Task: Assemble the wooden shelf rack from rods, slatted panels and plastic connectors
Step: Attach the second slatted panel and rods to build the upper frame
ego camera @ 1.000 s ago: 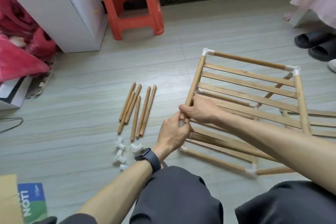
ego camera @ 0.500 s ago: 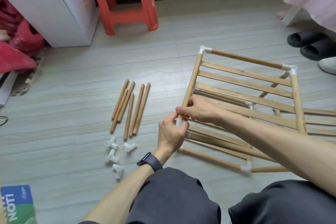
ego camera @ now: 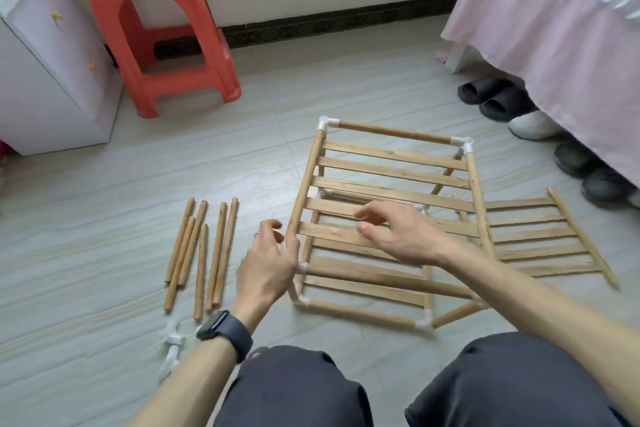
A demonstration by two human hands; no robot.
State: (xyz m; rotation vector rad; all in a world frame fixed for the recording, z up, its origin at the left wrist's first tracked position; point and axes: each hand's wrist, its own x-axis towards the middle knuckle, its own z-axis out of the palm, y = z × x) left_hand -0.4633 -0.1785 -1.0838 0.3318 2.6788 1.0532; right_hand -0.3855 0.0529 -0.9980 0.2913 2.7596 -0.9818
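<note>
On the floor by the knees, the half-built rack (ego camera: pixel 391 170) stands alone now that both hands have released its near-left corner, left hand (ego camera: pixel 266 267) and right hand (ego camera: pixel 398 236) hovering with fingers loosely spread and empty, which suggests the joint is seated and the loose rods (ego camera: pixel 201 253) come next.

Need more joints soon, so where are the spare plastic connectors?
The spare plastic connectors lie on the floor, lower left in the head view, just nearer than the loose rods and left of the watch.
</note>
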